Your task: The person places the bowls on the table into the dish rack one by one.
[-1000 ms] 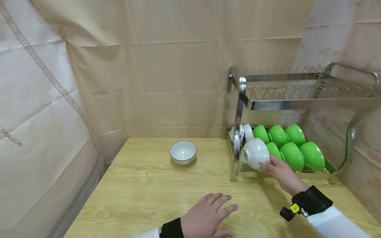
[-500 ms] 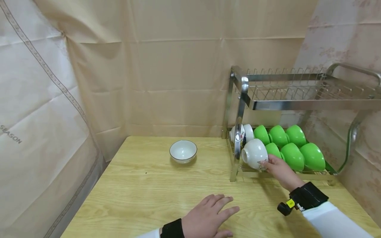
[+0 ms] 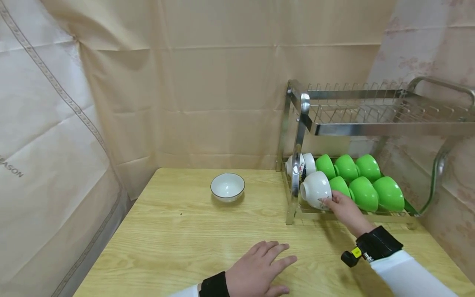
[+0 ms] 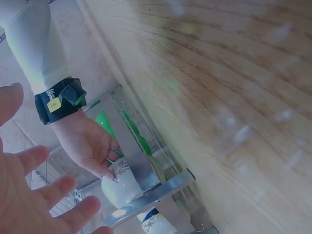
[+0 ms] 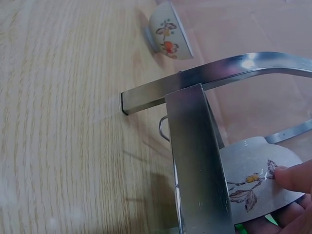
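My right hand [image 3: 349, 213] grips the rim of a white bowl [image 3: 315, 187] with its thumb outside. The bowl lies on its side at the front left of the dish rack's [image 3: 382, 130] lower tier, its foot to the left. In the right wrist view a leaf and flower pattern shows on that bowl [image 5: 256, 178], partly behind the rack's metal bar. My left hand [image 3: 259, 270] hovers palm down over the table's front, fingers spread, holding nothing. A second white bowl [image 3: 227, 186] with a dark rim stands upright on the table.
Several green bowls [image 3: 363, 194] stand on edge in two rows on the lower tier. Behind the held bowl are white patterned bowls [image 3: 309, 165]. The rack's left post [image 3: 297, 156] rises beside them. Cloth [image 3: 222, 103] hangs behind the wooden table [image 3: 167, 247].
The held bowl has shifted slightly left, and my right hand and forearm have moved a little left with it. My left hand stays almost in place.
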